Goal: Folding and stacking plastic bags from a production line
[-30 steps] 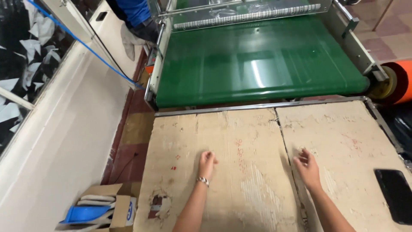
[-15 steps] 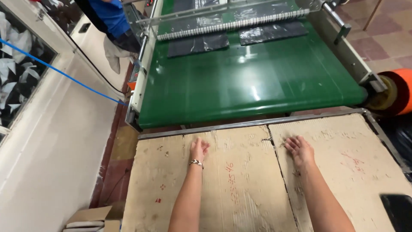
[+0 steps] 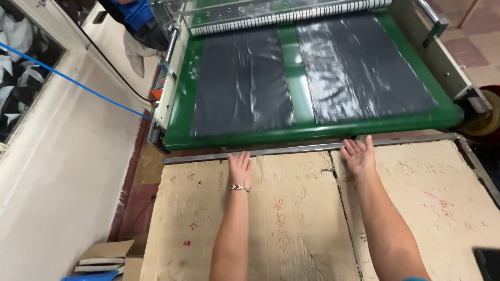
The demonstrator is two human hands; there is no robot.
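My left hand [image 3: 239, 166] lies flat and empty on the cardboard-covered table [image 3: 307, 218], fingers reaching the metal edge strip. My right hand [image 3: 358, 155] rests the same way a little to the right, fingers spread, touching the strip. Just beyond them runs a green conveyor belt [image 3: 289, 91]. Two dark plastic bags lie on it side by side: the left bag [image 3: 242, 83] ahead of my left hand, the right bag [image 3: 364, 67] ahead of my right hand. A beaded bracelet circles my left wrist.
A ribbed roller [image 3: 281, 13] spans the machine's far end. A blue cord [image 3: 73, 80] crosses the white wall at left. A small cardboard box [image 3: 104, 257] sits on the floor at lower left. A dark phone [image 3: 489, 263] lies at the table's right corner. A person in blue [image 3: 135, 13] stands at the back.
Both hands slid forward to the table's far edge. The two dark bags have travelled down the belt toward me, now covering most of it.
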